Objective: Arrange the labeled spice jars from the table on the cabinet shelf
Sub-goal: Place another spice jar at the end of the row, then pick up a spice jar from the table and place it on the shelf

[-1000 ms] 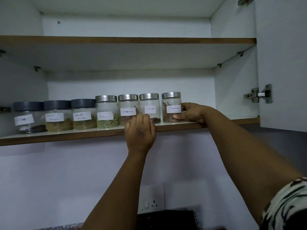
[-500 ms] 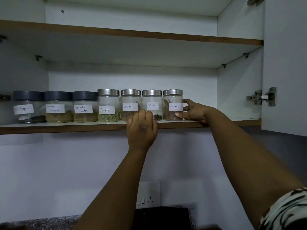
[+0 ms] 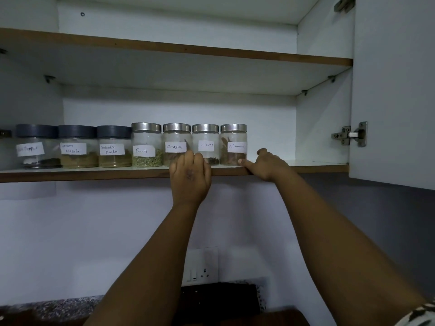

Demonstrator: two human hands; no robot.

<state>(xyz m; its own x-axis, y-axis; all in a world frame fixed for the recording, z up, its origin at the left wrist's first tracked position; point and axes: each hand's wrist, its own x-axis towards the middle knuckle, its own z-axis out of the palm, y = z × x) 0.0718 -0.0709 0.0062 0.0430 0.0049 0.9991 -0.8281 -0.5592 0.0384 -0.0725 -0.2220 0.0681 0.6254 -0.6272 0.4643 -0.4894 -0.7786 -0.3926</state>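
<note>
- Head view: we look up into an open cabinet, where seven labeled jars stand in a row along the front of the lower shelf (image 3: 94, 173).
- From the left we read a pepper jar (image 3: 36, 147), a masala jar (image 3: 77, 147) and a coriander powder jar (image 3: 114, 147), all with dark lids; then a fennel jar (image 3: 146, 145), a cinnamon jar (image 3: 176, 140), a cloves jar (image 3: 206, 143) and a second cinnamon jar (image 3: 233, 144), all with metal lids.
- Our left hand (image 3: 190, 176) rises in front of the shelf edge, its fingers curled against the lower fronts of the first cinnamon jar and the cloves jar; we cannot tell whether it grips either one.
- Our right hand (image 3: 267, 164) rests on the shelf edge just right of the second cinnamon jar, loosely opened, its thumb tip at the jar's base and its fingers off the glass.
- The jars stand upright, close side by side.
- The cabinet door (image 3: 395, 90) hangs open at the right, with a hinge (image 3: 350, 134) on its inner face.
</note>
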